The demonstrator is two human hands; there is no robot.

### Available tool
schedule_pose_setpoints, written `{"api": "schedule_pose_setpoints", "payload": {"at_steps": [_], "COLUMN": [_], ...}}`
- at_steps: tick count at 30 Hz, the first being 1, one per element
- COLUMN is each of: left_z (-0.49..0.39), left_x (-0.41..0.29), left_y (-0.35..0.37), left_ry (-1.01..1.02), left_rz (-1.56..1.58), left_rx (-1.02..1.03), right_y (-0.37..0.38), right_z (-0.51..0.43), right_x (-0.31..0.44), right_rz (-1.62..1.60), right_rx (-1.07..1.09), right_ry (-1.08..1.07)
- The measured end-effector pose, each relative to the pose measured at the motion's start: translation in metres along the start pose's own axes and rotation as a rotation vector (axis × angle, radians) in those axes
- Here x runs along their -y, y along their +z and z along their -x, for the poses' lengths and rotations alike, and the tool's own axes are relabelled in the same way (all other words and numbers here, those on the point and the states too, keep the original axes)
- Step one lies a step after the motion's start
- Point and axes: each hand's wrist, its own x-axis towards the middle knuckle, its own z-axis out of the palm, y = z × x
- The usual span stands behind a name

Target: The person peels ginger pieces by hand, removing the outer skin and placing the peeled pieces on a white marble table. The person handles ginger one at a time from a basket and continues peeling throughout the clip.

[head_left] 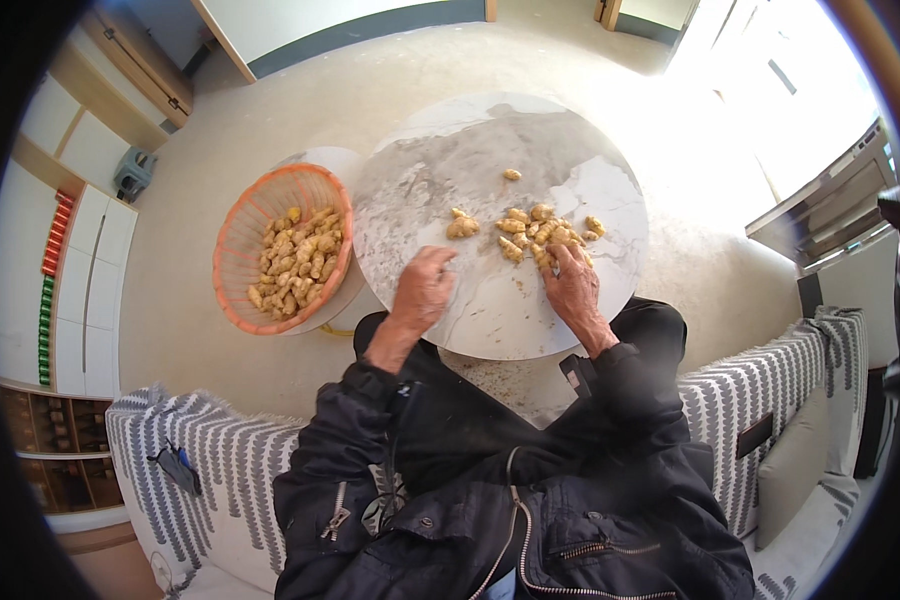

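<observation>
My right hand (574, 289) reaches into a loose heap of ginger root pieces (544, 225) on the round marble-patterned table (450, 172). Its fingertips touch pieces at the heap's near edge; whether they grip one is hidden. Left of the heap, my left hand (424, 289) is over the table with its fingers bent and a gap at the thumb, nothing visible in it. Just beyond it lies a small group of ginger (463, 226). A single piece (512, 175) sits farther back. The orange plastic basket (229, 262) at the left holds many ginger pieces (300, 262).
The basket rests on a smaller round surface (337, 159) beside the table. Crumbs of soil dot the tabletop and the floor (487, 375). Behind my legs is a sofa with a patterned cover (217, 465); a dark phone-like object (754, 436) lies on it. A plastic stool (134, 172) stands far left.
</observation>
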Motion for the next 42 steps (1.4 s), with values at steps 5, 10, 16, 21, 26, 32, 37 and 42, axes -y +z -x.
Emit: {"api": "schedule_pose_setpoints", "payload": {"at_steps": [5,10,16,21,26,32,37,42], "left_z": [-0.035,-0.047,-0.024,-0.004,0.018,0.029,0.036,0.041], "left_x": [-0.024,-0.025,-0.015,-0.014,-0.029,-0.043,-0.044,-0.041], "left_y": [0.058,0.079,0.067,0.053,0.044,0.047,0.05,0.05], "left_ry": [0.259,0.247,0.145,-0.025,-0.32,-0.36,-0.402,-0.411], "left_rz": [-0.205,-0.391,-0.371,0.032,0.556,0.799,0.795,0.756], "left_rx": [0.074,0.174,0.196,0.164,0.229,0.117,0.096,0.107], "right_y": [-0.001,0.002,0.007,0.001,-0.007,-0.014,-0.01,-0.003], "right_z": [0.018,0.026,0.034,0.038,0.037,0.047,0.056,0.06], "right_x": [-0.004,-0.005,0.003,0.022,0.04,0.052,0.051,0.044], "right_rz": [-0.064,-0.073,-0.312,-0.754,-1.047,-1.164,-1.192,-1.184], "right_rx": [0.15,0.157,0.123,0.317,0.429,0.502,0.456,0.459], "right_ry": [0.116,0.133,0.201,0.423,0.52,0.523,0.461,0.448]}}
